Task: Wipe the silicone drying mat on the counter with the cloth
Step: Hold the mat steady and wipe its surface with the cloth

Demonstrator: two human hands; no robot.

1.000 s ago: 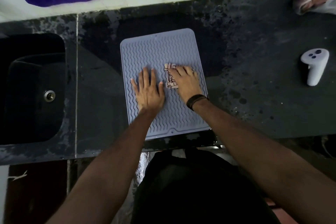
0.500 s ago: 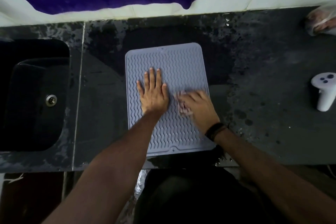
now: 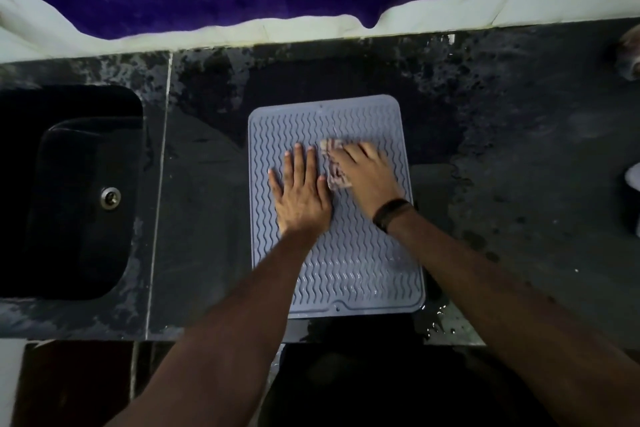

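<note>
Silicone drying mat [image 3: 346, 270] lies flat on the dark counter [image 3: 519, 184], right of the sink [image 3: 69, 191]. Your left hand [image 3: 301, 194] presses it, fingers spread. Your right hand [image 3: 367, 173] pins the crumpled cloth [image 3: 334, 166] (poking out beside the fingers) flat-palmed.

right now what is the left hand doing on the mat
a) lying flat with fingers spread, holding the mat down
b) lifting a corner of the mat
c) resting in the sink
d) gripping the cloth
a: the left hand lies palm-down with open fingers on the silicone drying mat, while the cloth is under the right hand beside it.
</note>
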